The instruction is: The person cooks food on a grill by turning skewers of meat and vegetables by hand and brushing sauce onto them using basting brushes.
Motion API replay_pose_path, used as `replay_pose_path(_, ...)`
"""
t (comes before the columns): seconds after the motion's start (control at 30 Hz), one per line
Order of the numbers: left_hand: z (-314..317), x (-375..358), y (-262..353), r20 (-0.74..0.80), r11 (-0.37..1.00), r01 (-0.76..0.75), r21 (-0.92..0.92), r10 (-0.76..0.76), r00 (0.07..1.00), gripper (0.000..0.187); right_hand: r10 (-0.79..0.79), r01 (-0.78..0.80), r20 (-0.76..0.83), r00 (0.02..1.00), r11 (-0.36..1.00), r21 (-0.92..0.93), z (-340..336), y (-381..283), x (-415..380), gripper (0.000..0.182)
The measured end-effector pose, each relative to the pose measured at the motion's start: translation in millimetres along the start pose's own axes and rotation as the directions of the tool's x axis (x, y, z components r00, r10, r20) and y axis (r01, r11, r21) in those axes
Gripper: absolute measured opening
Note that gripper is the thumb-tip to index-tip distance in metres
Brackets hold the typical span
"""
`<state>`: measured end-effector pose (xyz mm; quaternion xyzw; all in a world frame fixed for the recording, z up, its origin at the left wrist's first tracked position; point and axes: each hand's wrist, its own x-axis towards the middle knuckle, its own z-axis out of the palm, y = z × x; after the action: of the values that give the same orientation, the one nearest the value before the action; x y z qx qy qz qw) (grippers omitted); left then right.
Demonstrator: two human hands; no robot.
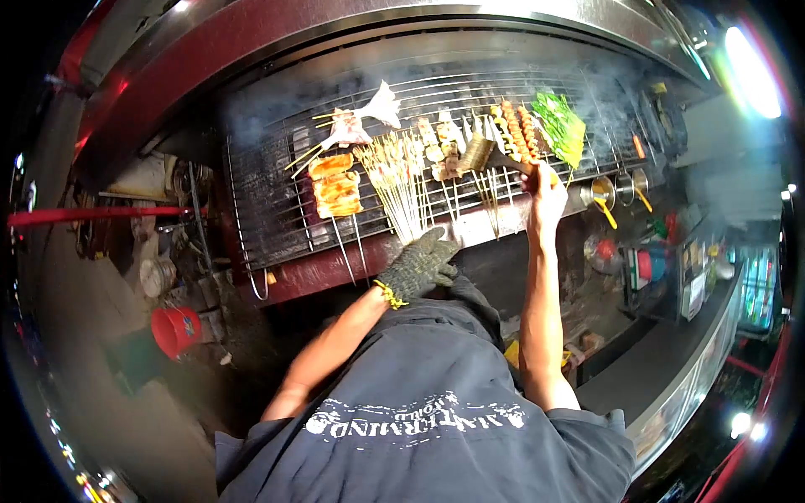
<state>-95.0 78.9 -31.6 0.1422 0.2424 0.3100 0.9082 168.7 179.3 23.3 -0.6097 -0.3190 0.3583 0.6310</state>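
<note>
My left hand (417,267), in a dark knitted glove with a yellow cuff, is at the grill's front edge. Its fingers are loosely apart, and the glove overlaps the lower ends of a fan of thin meat skewers (392,172). In my bare right hand (547,194), the fingers wrap round the dark handle of a wide basting brush (476,156). The brush head lies over skewers in the middle of the grill (277,220). Just beyond this hand are red-brown spiral skewers (521,132) and a bunch of green vegetables (560,126).
Orange glazed pieces (337,186) on metal prongs and pale splayed meat (369,113) on sticks lie on the grill's left side. Metal cups (603,192) with yellow-handled tools hang at the front right. A red bucket (176,332) stands at lower left. Smoke drifts over the grill.
</note>
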Motion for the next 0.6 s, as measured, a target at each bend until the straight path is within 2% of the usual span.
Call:
replay_pose_path(0.03, -11.8, 13.9, -19.5, -0.005, 1.0, -0.023, -0.011, 0.023, 1.0, 0.057, -0.006, 0.01, 0.076, 0.997, 0.999, -0.042, 6.4, 2.8, 13.1, 0.027)
replay_pose_path(0.07, -26.4, 28.8, -39.5, 0.073, 0.801, -0.26, 0.54, 0.263, 0.962, 0.051, -0.009, 0.021, 0.153, 0.988, 0.997, -0.08, 12.4, 7.2, 26.7, 0.026)
replay_pose_path(0.1, -40.6, 44.8, -56.7, 0.253, 0.279, -0.382, 0.881, 0.404, 0.879, 0.046, 0.041, 0.03, 0.339, 0.94, 0.979, -0.202, 13.9, 17.6, 46.8, 0.026)
replay_pose_path(0.13, -47.7, 58.9, -67.5, 0.356, -0.045, -0.371, 0.928, 0.409, 0.84, 0.045, 0.071, 0.052, 0.327, 0.942, 0.934, -0.354, 21.6, 40.2, 64.5, 0.027)
replay_pose_path(0.17, -54.8, 73.1, -78.1, 0.454, -0.363, -0.316, 0.877, 0.408, 0.792, 0.043, 0.063, 0.036, 0.337, 0.939, 0.959, -0.28, 28.4, 41.7, 76.6, 0.027)
replay_pose_path(0.23, -62.2, 101.3, -90.5, 0.44, -0.583, -0.132, 0.802, 0.427, 0.79, 0.038, 0.071, -0.001, 0.383, 0.921, 0.984, -0.179, 40.8, 20.8, 87.1, 0.027)
replay_pose_path(0.27, -60.3, 107.5, -91.3, 0.43, -0.63, -0.077, 0.773, 0.431, 0.793, 0.037, -0.008, 0.043, 0.415, 0.91, 0.996, -0.074, 46.6, 29.7, 103.7, 0.026)
replay_pose_path(0.3, -58.4, 113.7, -92.0, 0.42, -0.674, -0.021, 0.739, 0.436, 0.796, 0.036, -0.061, 0.123, 0.41, 0.91, 0.984, -0.127, 54.9, 41.6, 116.5, 0.026)
replay_pose_path(0.33, -54.2, 117.6, -87.9, 0.283, -0.354, -0.093, 0.931, 0.533, 0.797, 0.035, -0.114, 0.201, 0.405, 0.907, 0.963, -0.181, 62.3, 56.8, 129.5, 0.025)
replay_pose_path(0.37, -48.6, 120.8, -84.6, 0.119, 0.018, -0.159, 0.987, 0.578, 0.807, 0.034, -0.205, 0.354, 0.372, 0.905, 0.847, -0.396, 69.3, 83.5, 147.8, 0.026)
replay_pose_path(0.4, -25.3, 115.9, -75.7, -0.142, 0.437, -0.13, 0.89, 0.537, 0.831, 0.033, -0.243, 0.356, 0.355, 0.903, 0.885, -0.3, 74.3, 93.5, 155.3, 0.027)
replay_pose_path(0.43, -1.1, 110.6, -66.6, -0.394, 0.772, -0.138, 0.62, 0.458, 0.797, 0.032, -0.14, 0.23, 0.377, 0.916, 0.951, -0.206, 73.4, 83.4, 153.6, 0.026)
replay_pose_path(0.47, 39.3, 98.5, -48.6, -0.638, 0.976, -0.113, 0.186, 0.208, 0.741, 0.033, -0.036, 0.092, 0.413, 0.91, 0.989, -0.117, 71.3, 66.3, 148.7, 0.026)
replay_pose_path(0.5, 44.3, 101.4, -43.0, -0.652, 0.977, -0.147, 0.152, 0.211, 0.728, 0.027, 0.012, 0.009, 0.428, 0.904, 0.999, -0.047, 67.9, 51.2, 139.3, 0.025)
replay_pose_path(0.53, 32.4, 108.2, -50.1, -0.647, 0.965, -0.177, 0.193, 0.261, 0.716, 0.022, 0.06, -0.077, 0.442, 0.895, 0.997, 0.02, 65.0, 44.0, 132.7, 0.024)
replay_pose_path(0.6, 43.6, 106.5, -53.0, -0.613, 0.917, -0.268, 0.297, 0.398, 0.682, 0.02, 0.085, -0.137, 0.468, 0.88, 0.987, 0.079, 54.1, 41.3, 128.5, 0.019)
